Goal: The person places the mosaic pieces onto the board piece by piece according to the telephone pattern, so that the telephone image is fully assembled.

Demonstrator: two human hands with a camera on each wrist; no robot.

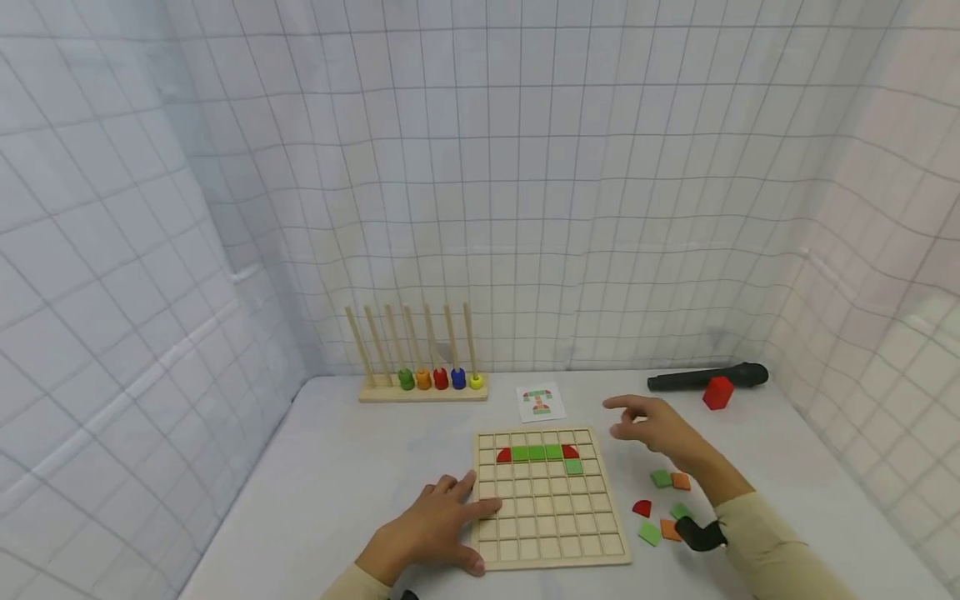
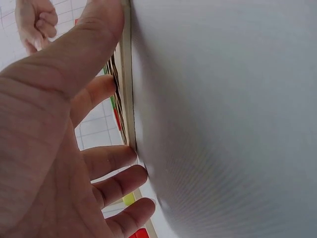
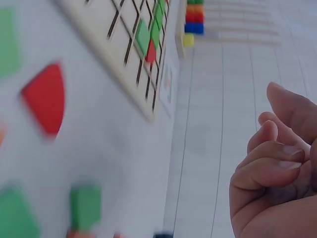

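A wooden grid board (image 1: 551, 521) lies on the white table. Near its top, a row of tiles has a red quarter-round piece (image 1: 504, 455) at one end, green squares (image 1: 536, 452) along the middle and another red piece (image 1: 571, 451) at the other end. One green square (image 1: 573, 467) sits below the right end. My left hand (image 1: 438, 527) rests spread on the board's left edge. To the right of the board, my right hand (image 1: 658, 432) hovers with the index finger extended towards the pattern card (image 1: 540, 402) and the other fingers curled; nothing shows in its grasp.
Loose green tiles (image 1: 650, 533), orange tiles (image 1: 680, 481) and a red quarter-round tile (image 1: 642, 507) lie right of the board. Behind it stands a peg rack (image 1: 423, 395) with coloured beads. A black microphone (image 1: 690, 380) and a red block (image 1: 718, 392) lie at the back right.
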